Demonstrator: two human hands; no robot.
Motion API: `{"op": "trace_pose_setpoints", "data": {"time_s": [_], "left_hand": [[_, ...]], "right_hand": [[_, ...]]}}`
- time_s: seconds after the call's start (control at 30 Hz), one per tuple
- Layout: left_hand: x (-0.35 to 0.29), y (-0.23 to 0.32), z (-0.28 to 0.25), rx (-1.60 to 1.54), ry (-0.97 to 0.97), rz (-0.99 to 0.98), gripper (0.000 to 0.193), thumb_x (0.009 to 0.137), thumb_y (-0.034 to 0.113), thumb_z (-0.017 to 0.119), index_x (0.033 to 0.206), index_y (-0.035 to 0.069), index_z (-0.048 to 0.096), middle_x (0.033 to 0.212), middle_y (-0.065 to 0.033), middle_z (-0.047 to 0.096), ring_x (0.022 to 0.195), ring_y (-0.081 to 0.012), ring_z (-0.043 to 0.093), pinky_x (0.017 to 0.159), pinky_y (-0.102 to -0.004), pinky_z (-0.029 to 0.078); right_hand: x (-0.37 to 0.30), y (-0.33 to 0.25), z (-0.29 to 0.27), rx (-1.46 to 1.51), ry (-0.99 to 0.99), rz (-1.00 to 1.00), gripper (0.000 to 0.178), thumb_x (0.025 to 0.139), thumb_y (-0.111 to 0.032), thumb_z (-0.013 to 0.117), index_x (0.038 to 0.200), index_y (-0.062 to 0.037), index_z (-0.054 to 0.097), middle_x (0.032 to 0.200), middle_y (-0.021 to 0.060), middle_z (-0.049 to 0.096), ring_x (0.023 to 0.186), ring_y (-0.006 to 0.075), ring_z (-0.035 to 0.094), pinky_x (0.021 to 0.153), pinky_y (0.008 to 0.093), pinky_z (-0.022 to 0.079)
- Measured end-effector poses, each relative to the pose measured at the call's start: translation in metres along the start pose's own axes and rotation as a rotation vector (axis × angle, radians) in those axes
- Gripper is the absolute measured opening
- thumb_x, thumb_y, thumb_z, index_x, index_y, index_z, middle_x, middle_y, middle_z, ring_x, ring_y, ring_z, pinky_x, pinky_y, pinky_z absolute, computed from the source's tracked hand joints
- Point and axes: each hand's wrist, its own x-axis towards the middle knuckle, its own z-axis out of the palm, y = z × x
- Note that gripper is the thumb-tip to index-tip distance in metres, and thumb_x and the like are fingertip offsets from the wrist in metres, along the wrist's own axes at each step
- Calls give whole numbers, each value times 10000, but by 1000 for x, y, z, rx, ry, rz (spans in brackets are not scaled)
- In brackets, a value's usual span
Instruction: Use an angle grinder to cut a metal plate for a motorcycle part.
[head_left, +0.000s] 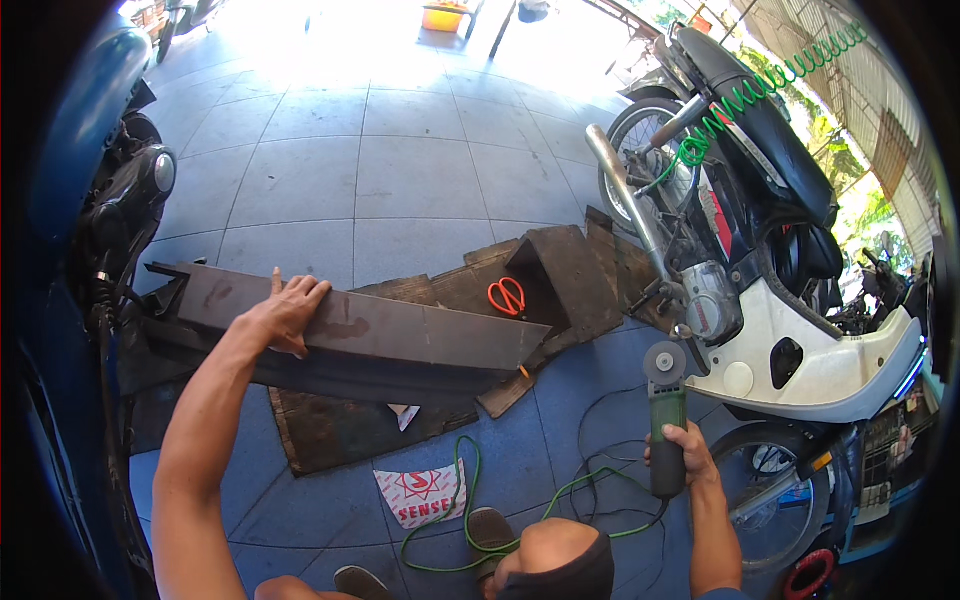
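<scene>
A long brown steel channel lies at a slant across wooden boards on the floor. My left hand grips it toward its left end, fingers spread over the far edge and thumb on the near side. An angle grinder with a green and black body is in my right hand, fingers wrapped round it. Its grey disc points away from me, to the right of the channel's end and apart from it. Whether the disc spins I cannot tell.
Orange-handled scissors lie beside a box-shaped metal piece. A green cord loops near my feet by a printed red-and-white sheet. Motorcycles flank me: a white and black one right, a dark one left.
</scene>
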Motion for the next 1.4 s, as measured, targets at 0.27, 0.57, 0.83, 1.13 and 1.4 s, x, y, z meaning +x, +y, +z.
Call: {"op": "trace_pose_setpoints", "data": {"time_s": [0.27,0.57,0.83,1.13,1.4], "left_hand": [[14,-68,44,45,-104,-17,1441,421,224,1034,1604,37,234,1579,-184,357,1529,-364,287,1219,-752,110],[15,-42,67,-29,-108,-1,1331,499,53,971,1621,137,262,1583,-45,373,1535,-265,298,1276,-688,129],[7,-16,105,-48,-15,-251,1302,543,-118,771,1649,211,168,1697,-25,183,1606,-277,94,1234,-770,111],[14,-10,122,-2,60,-317,1233,563,-156,655,1639,220,186,1710,-41,149,1611,-283,58,1205,-805,92],[10,-6,118,-24,83,-326,1201,579,-173,596,1643,225,206,1716,-34,171,1613,-269,77,1194,-806,70]], "right_hand": [[11,17,8,6,39,73,586,806,-335,774,1178,41,521,930,185,657,713,273,713,630,414,632],[51,-33,64,-386,-106,-35,593,802,-379,788,1165,13,532,884,119,626,667,215,692,591,350,605],[139,-66,174,-653,-459,-135,603,816,-282,794,1290,0,553,963,48,605,842,143,624,755,301,535],[224,-45,244,-870,-680,-140,600,790,-325,783,1249,11,593,1037,108,672,915,169,643,828,333,529],[243,-32,233,-815,-705,-135,676,773,-424,781,1243,25,597,992,105,667,879,162,649,759,313,529]]}}
